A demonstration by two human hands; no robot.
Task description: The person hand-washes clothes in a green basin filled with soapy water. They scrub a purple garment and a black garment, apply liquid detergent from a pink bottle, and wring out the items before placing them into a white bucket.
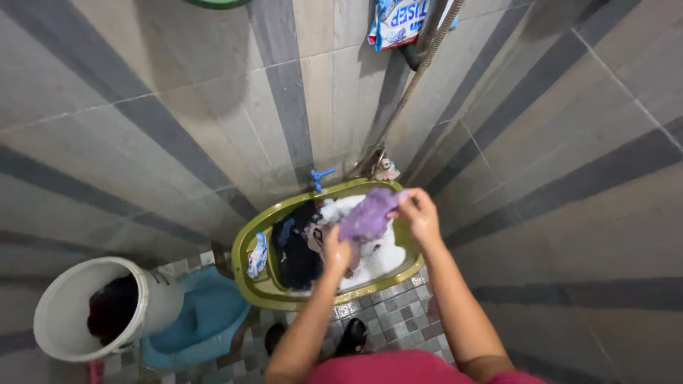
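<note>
Both hands grip small purple cloth [368,215] above big olive-green plastic tub [250,281]. Left hand [339,250] pinches low edge, right hand [418,210] pinches top corner, likely so drips fall into tub. Dark clothes, white suds inside tub. White bucket [60,309] left of tub.
</note>
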